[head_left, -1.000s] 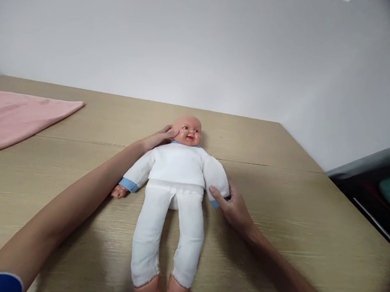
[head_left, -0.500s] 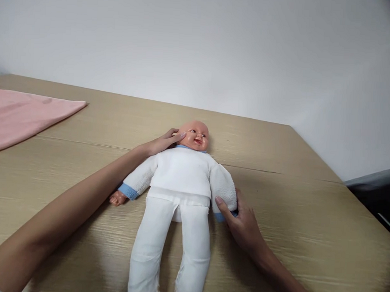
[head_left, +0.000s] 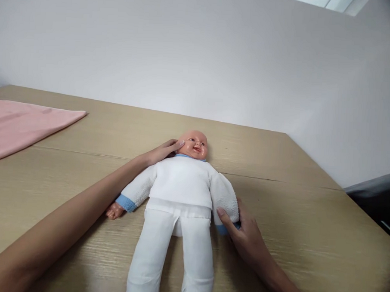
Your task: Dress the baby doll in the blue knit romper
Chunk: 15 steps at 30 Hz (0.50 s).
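A baby doll [head_left: 183, 184] in a white fleece top with blue cuffs and white trousers lies on its back on the wooden table [head_left: 291, 219]. Its bald plastic head is at the far end, and its lower legs run out of view. My left hand [head_left: 167, 149] cups the side of the doll's head, thumb on the cheek, other fingers partly hidden behind it. On the other side, my right hand [head_left: 243, 225] grips the lower sleeve near the blue cuff, thumb on top. The doll's hand at that cuff is hidden.
A pink cloth [head_left: 24, 128] lies flat at the table's left, cut off by the view's edge. Behind the table stands a pale wall [head_left: 186, 55]. A dark object [head_left: 376, 199] is beyond the right table edge.
The view has tilted up, so the table and doll appear slightly lower and a bright panel shows at the top right. Both hands keep their hold on the doll.
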Each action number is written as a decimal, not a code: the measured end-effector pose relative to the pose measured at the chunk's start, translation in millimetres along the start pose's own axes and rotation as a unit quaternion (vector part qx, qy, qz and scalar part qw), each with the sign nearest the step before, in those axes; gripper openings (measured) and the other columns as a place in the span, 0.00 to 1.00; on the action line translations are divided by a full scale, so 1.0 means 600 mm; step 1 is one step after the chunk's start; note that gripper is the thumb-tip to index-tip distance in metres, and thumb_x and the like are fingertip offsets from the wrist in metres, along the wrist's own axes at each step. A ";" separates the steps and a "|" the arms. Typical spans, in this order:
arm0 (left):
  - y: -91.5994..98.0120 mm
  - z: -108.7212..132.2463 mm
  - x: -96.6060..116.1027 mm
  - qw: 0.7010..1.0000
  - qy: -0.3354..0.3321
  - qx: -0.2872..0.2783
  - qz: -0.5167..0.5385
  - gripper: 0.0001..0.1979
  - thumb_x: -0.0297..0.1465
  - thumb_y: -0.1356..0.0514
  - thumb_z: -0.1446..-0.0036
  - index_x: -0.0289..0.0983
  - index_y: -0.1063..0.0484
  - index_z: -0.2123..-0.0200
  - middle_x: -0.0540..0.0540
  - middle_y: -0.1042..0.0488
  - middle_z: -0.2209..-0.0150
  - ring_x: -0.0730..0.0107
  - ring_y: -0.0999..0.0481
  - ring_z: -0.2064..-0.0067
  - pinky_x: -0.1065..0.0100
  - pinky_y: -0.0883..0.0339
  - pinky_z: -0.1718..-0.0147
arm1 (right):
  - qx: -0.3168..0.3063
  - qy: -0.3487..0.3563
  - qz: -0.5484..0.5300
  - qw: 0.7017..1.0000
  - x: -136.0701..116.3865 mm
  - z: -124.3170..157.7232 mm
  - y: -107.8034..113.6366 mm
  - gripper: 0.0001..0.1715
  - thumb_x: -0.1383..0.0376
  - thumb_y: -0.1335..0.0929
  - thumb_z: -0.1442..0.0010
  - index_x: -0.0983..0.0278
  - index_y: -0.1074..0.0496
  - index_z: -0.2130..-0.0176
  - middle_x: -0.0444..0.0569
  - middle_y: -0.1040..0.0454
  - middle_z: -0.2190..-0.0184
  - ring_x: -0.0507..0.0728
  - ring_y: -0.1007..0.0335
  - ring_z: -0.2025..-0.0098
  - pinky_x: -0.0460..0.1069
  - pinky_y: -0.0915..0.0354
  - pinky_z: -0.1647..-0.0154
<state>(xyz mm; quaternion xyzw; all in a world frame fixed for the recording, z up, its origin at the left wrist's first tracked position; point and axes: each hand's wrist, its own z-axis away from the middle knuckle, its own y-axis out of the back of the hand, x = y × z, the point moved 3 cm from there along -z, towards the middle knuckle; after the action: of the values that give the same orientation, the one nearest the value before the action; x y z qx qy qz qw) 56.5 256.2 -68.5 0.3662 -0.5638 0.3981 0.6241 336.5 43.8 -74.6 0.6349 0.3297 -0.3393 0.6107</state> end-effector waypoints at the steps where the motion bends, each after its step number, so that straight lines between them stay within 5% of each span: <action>1: 0.000 0.000 -0.001 1.000 0.007 -0.002 -0.006 0.38 0.62 0.33 0.42 0.35 0.25 0.45 0.40 0.19 0.52 0.53 0.21 0.50 0.58 0.30 0.52 | 0.000 0.000 0.002 1.000 0.001 0.000 0.000 0.30 0.42 0.32 0.30 0.59 0.27 0.40 0.53 0.18 0.44 0.68 0.21 0.43 0.61 0.29 0.41; 6: 0.005 0.008 0.007 0.996 -0.007 0.025 -0.083 0.38 0.62 0.37 0.40 0.35 0.24 0.44 0.38 0.18 0.47 0.49 0.20 0.46 0.57 0.28 0.49 | 0.023 0.021 0.006 0.999 0.004 -0.001 -0.004 0.29 0.43 0.32 0.30 0.60 0.28 0.42 0.54 0.20 0.46 0.67 0.23 0.45 0.62 0.30 0.42; 10: 0.006 0.037 0.038 0.971 -0.048 0.161 -0.171 0.28 0.52 0.35 0.39 0.35 0.24 0.48 0.36 0.19 0.46 0.47 0.21 0.44 0.55 0.30 0.46 | 0.081 0.068 0.023 0.994 0.010 -0.003 -0.012 0.31 0.45 0.32 0.30 0.62 0.30 0.40 0.58 0.24 0.43 0.67 0.27 0.42 0.65 0.32 0.37; 13: -0.031 0.085 0.074 0.946 -0.102 0.241 -0.193 0.20 0.45 0.38 0.37 0.37 0.26 0.50 0.36 0.21 0.44 0.50 0.24 0.44 0.56 0.33 0.44 | 0.123 0.089 0.026 0.988 0.021 -0.010 -0.020 0.35 0.45 0.31 0.32 0.62 0.33 0.36 0.60 0.27 0.40 0.68 0.30 0.38 0.67 0.33 0.34; 15: -0.087 0.129 0.098 0.942 -0.146 0.231 -0.195 0.15 0.44 0.41 0.34 0.39 0.26 0.54 0.41 0.19 0.50 0.56 0.22 0.49 0.58 0.31 0.46 | 0.156 0.102 0.044 0.982 0.025 -0.017 -0.018 0.38 0.44 0.30 0.33 0.62 0.34 0.34 0.61 0.28 0.38 0.70 0.31 0.36 0.69 0.35 0.33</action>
<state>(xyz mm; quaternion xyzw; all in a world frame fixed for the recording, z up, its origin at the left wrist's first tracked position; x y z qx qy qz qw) 74.8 169.4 -2.9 0.6571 -0.4592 0.3297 0.4986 336.0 54.2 -92.8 0.7675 0.3050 -0.2929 0.4817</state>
